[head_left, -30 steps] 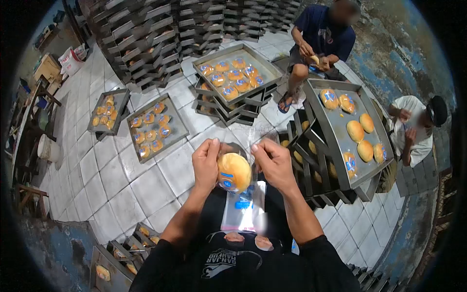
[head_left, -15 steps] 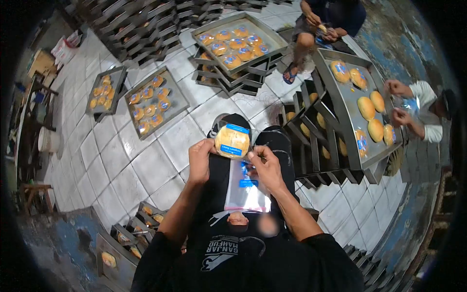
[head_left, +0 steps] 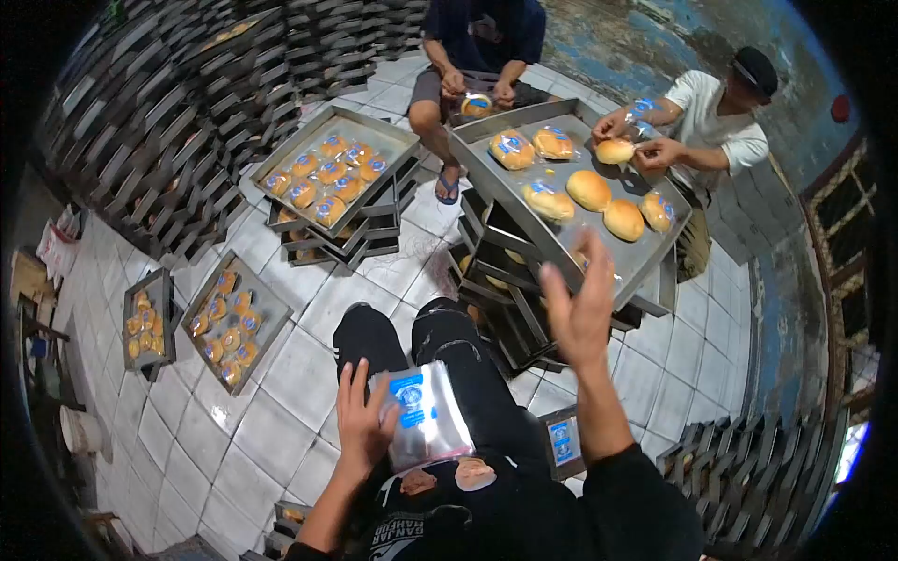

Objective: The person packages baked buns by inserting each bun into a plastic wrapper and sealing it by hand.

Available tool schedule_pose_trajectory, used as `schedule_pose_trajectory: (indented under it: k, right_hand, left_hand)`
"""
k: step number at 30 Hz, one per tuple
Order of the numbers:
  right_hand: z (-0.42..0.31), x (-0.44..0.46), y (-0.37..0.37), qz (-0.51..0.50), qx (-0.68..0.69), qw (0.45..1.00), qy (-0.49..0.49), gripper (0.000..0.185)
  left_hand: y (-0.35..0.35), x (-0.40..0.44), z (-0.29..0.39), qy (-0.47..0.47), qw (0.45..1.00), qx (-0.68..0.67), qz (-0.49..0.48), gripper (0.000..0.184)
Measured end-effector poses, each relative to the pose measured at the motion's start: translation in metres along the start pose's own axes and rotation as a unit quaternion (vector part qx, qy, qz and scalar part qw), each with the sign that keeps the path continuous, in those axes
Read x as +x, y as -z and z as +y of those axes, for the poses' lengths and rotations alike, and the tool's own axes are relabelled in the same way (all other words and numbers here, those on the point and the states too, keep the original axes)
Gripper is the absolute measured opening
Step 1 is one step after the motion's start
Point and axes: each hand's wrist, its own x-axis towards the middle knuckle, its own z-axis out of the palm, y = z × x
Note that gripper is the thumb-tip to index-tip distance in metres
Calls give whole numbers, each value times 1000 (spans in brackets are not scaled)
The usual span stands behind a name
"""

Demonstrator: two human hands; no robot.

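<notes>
My left hand, fingers apart and holding nothing, is at the left edge of a stack of clear plastic bags with blue labels on my lap. My right hand is raised with its fingers spread, near the front edge of a large metal tray. On that tray are wrapped buns and a few unwrapped ones. One wrapped bun is partly hidden behind my right hand.
A person in dark clothes handles a wrapped bun; another in a white shirt holds a bun and bag. Stacked trays and two floor trays stand left. More stacked trays are at lower right.
The wrapped bun has left my hands. My right hand has moved out to the tray, and my left hand has come down to the bags. The view has turned right; the white-shirted person now holds a bun.
</notes>
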Motion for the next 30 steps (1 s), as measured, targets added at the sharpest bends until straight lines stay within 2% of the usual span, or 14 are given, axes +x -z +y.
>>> schedule_pose_trajectory:
  k: [1, 2, 4, 7, 8, 9, 10, 12, 14, 16, 18, 21, 27, 30]
  right_hand:
    - [-6, -17, 2, -185, 119, 967, -124, 45]
    - [-11, -46, -6, -291, 115, 945, -89, 43]
    - [-13, -109, -38, -348, 168, 916, 107, 45]
    - [-5, -146, -49, -429, 52, 886, 168, 33]
    - [-4, -138, -47, -452, 114, 872, 151, 30]
    - [-2, -122, -42, -474, 175, 853, 134, 28]
    - [-7, -89, -28, -497, 174, 833, 170, 25]
    - [16, -22, -19, -444, 285, 833, 164, 23]
    - [32, 62, 3, -353, 152, 923, 28, 26]
    - [150, 128, -17, -237, 27, 971, -4, 37]
    - [232, 170, -13, -330, -200, 917, -102, 51]
    - [347, 150, -7, -337, -255, 901, -100, 62]
    - [245, 108, 35, -343, -226, 901, -137, 70]
    - [218, 91, 63, -354, -184, 903, -160, 67]
  left_hand:
    - [-1, -12, -2, -10, 997, 70, -29, 56]
    - [-1, -18, -7, -31, 998, 36, -28, 52]
    - [-1, -24, -14, -95, 995, -3, -33, 52]
    - [3, -18, 2, -139, 988, -4, 60, 46]
    - [6, -10, 11, -2, 975, -222, 20, 39]
    - [8, -3, 19, 140, 895, -424, -23, 33]
    - [11, 0, 8, 180, 882, -417, -126, 22]
    - [15, 14, 4, 236, 827, -458, -226, 13]
    - [10, 33, 2, 260, 787, -532, -173, 19]
    - [5, 49, -2, 271, 758, -588, -85, 14]
    - [-1, 59, -4, 279, 752, -596, -37, 15]
    - [-8, 52, -4, 311, 735, -602, -24, 21]
    - [-15, 46, -16, 323, 726, -606, -2, 24]
    - [-9, 62, -8, 335, 666, -667, -1, 26]
